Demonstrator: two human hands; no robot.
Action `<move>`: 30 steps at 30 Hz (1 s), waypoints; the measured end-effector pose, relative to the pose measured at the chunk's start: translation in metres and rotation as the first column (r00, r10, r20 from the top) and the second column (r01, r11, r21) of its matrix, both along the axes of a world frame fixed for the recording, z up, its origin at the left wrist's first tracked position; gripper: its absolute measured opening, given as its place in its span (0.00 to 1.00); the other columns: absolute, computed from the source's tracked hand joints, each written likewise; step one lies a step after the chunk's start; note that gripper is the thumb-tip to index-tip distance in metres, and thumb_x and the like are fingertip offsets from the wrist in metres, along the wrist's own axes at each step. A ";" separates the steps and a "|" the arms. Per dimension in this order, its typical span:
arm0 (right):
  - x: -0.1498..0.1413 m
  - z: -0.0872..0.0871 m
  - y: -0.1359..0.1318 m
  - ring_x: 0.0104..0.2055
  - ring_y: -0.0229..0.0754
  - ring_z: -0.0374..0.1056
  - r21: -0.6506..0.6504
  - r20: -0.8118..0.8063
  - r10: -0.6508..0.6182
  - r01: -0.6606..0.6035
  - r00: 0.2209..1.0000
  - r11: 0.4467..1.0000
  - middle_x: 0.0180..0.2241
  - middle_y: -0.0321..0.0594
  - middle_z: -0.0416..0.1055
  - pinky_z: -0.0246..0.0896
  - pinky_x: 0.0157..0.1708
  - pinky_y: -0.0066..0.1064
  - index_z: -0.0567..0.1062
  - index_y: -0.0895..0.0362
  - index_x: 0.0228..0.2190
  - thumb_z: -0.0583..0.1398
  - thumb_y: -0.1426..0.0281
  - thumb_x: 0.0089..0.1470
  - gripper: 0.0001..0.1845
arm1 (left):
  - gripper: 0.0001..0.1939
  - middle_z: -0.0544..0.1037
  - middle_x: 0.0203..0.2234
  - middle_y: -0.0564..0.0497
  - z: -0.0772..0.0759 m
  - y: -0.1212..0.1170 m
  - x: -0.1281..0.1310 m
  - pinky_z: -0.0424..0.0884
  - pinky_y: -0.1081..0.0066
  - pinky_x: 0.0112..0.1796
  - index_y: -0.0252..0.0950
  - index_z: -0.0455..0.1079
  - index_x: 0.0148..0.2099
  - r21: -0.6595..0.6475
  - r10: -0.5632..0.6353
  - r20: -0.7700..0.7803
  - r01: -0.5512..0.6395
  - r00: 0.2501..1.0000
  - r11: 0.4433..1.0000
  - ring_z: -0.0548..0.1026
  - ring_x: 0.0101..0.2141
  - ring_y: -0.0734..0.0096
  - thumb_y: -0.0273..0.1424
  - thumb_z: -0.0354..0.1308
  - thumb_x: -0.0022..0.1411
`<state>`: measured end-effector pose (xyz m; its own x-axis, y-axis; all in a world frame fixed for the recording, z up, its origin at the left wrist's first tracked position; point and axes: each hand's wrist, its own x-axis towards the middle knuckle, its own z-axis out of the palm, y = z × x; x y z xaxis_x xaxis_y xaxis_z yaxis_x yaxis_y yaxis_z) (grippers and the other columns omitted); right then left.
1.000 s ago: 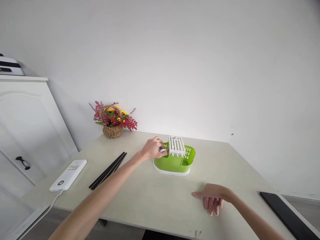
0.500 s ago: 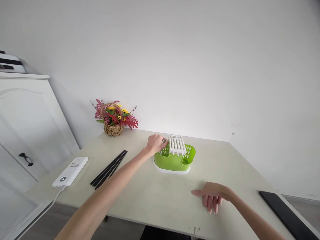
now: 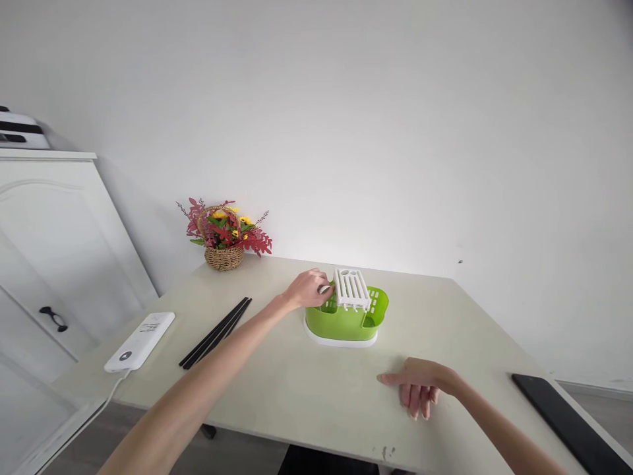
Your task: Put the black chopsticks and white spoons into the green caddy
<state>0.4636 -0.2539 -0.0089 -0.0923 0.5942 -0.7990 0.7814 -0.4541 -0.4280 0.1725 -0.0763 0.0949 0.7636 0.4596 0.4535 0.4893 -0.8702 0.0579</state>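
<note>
The utensil caddy [image 3: 341, 326] stands on the tabletop [image 3: 306, 389], just below frame centre; at lower left lie chopsticks [image 3: 213, 332] and power bank [image 3: 142, 340], behind them the flower basket [image 3: 224, 254].

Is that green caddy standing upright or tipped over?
Upright: the caddy sits flat on its white base, slotted rack on top.

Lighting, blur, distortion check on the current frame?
Head view: wall brightest low behind the green caddy, dimmer at top right; soft shadow by the right hand; cabinet leans, likely wide-angle stretch; power bank print too small to read.
</note>
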 end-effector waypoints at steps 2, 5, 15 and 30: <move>-0.001 0.001 0.000 0.24 0.39 0.76 0.001 0.002 0.000 0.000 1.000 1.000 0.36 0.56 0.83 0.53 0.19 0.24 0.82 0.61 0.25 0.56 0.32 0.50 0.43 | 0.18 0.81 0.29 0.49 0.002 0.001 -0.004 0.67 0.70 0.34 0.37 0.76 0.26 0.046 -0.037 -0.043 0.039 0.998 0.998 0.75 0.32 0.68 0.35 0.55 0.67; -0.001 0.003 -0.001 0.24 0.39 0.76 0.000 0.006 -0.002 0.002 1.000 1.000 0.37 0.55 0.83 0.53 0.18 0.23 0.82 0.61 0.25 0.56 0.32 0.50 0.43 | 0.17 0.81 0.28 0.48 0.006 0.002 -0.005 0.66 0.69 0.31 0.38 0.77 0.26 0.101 -0.031 -0.122 0.043 0.992 0.994 0.76 0.32 0.65 0.35 0.56 0.66; -0.001 0.002 -0.001 0.25 0.40 0.77 -0.004 0.013 0.002 -0.002 1.000 1.000 0.37 0.56 0.83 0.53 0.18 0.24 0.82 0.60 0.26 0.55 0.31 0.49 0.44 | 0.11 0.82 0.26 0.48 0.008 0.005 0.001 0.62 0.69 0.27 0.37 0.76 0.26 0.136 -0.008 -0.205 0.037 0.979 0.990 0.78 0.28 0.64 0.33 0.59 0.59; 0.004 -0.003 0.002 0.24 0.39 0.76 -0.022 -0.011 0.007 -0.008 1.000 1.000 0.35 0.55 0.83 0.56 0.21 0.25 0.82 0.60 0.26 0.57 0.30 0.47 0.44 | 0.17 0.81 0.25 0.46 0.014 0.010 0.012 0.58 0.71 0.26 0.36 0.74 0.26 0.171 0.166 0.025 -0.168 0.986 0.971 0.75 0.26 0.67 0.34 0.53 0.64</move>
<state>0.4676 -0.2514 -0.0115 -0.1053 0.5760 -0.8107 0.7803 -0.4575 -0.4264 0.1841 -0.0659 0.1090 0.6775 0.4950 0.5440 0.6289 -0.7734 -0.0795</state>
